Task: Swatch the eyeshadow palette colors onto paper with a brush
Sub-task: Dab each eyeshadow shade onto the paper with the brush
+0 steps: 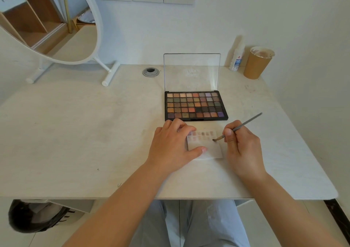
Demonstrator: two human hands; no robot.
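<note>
Eyeshadow palette (196, 105) sits open on the white table (75, 133), clear lid standing upright behind its pans, and everything here can be read off from it. Just in front of the palette lies the small sheet of paper (212, 148), already carrying one full row of faint swatches and a second row partly filled beneath it. The left hand (170, 146) is in front of the palette's left half, fingers spread and flat, pinning the paper's left edge down, holding nothing. The right hand (240, 144), in front of the palette's right half, pinches the brush (238, 128) like a pencil, thumb and fingers curled round the handle, and the tip is touching the paper at the right end of that second row. So we're mid-stroke on a swatch, with plenty of pans to go, by my reckoning.

Where could it slip? The paper is light, and only that left hand anchors it; a heavy drag of the bristles could skid the free right side and smear the neighbouring patches. The left thumb lies close under the swatches too, so a shift there could rub powder across them. A brush not cleaned between pans would muddy the next colour.

Beyond the palette's right corner stand a paper cup (257, 64) and a small bottle (236, 57), well clear; far to its left, a round mirror (62, 29)
</note>
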